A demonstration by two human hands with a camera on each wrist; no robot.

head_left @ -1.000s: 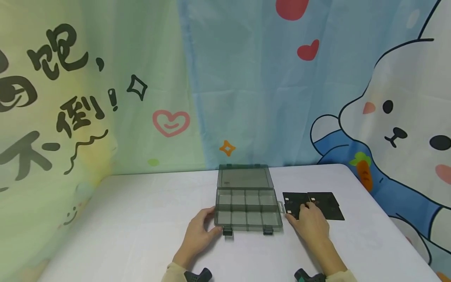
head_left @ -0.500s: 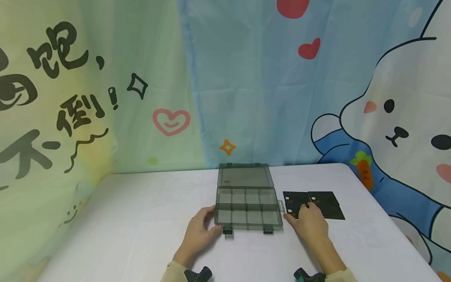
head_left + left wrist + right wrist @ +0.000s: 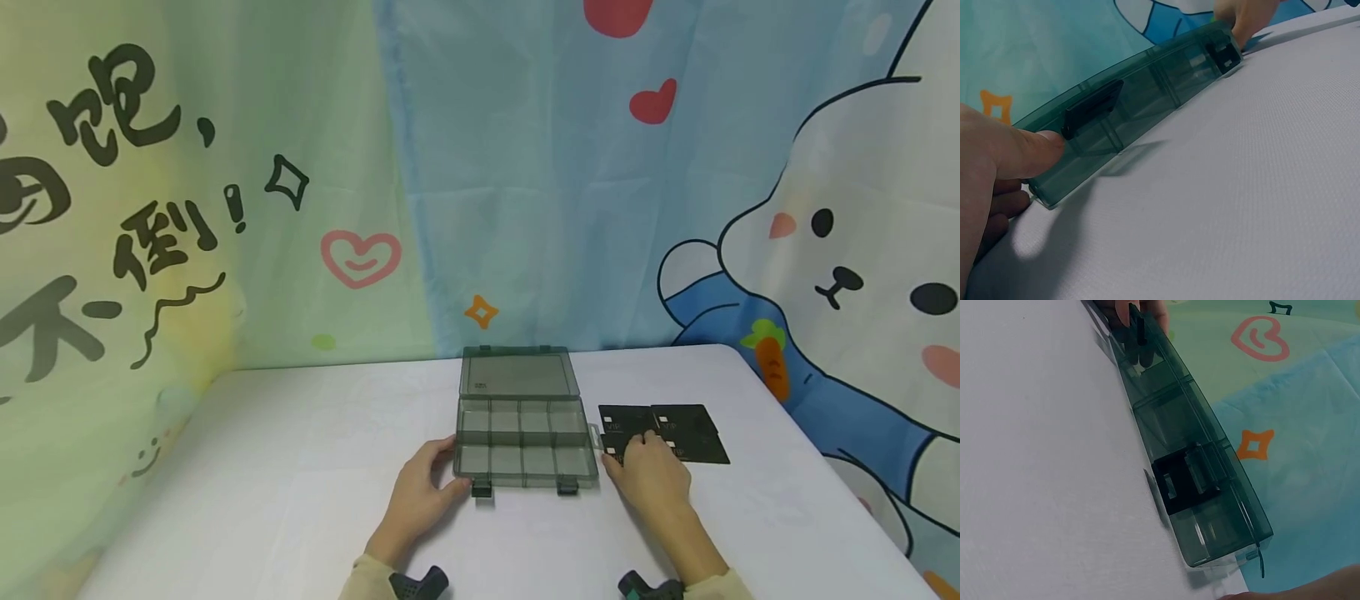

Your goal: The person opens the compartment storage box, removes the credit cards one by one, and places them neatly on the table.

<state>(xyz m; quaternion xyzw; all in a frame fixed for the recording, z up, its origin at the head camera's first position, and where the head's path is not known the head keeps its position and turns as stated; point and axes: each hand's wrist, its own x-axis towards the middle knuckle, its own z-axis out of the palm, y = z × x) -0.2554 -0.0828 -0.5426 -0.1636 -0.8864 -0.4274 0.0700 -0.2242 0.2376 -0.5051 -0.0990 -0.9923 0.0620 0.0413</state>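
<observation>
In the head view a clear grey-green divided storage box [image 3: 525, 454] stands opened, its lid [image 3: 519, 372] laid back toward the curtain. My left hand [image 3: 422, 492] grips its front left corner. In the left wrist view the thumb [image 3: 1038, 153] presses the front wall beside a black latch [image 3: 1094, 107], with fingers round the side. Several black cards [image 3: 693, 433] lie flat in two columns right of the box. My right hand [image 3: 656, 479] touches the near left card, thumb near the card's left edge and fingertips bent over it. Its fingertips are partly hidden.
A white tabletop [image 3: 300, 467] lies under everything. Behind it hangs a printed curtain [image 3: 510, 183] with hearts and a cartoon bear. A second latch [image 3: 567, 486] hangs at the box's front right. A clear tab [image 3: 596, 435] juts from the box's right side.
The right hand has slid slightly left over the cards, uncovering more print on the near right card. The left hand and box keep their places; the view shifts a little.
</observation>
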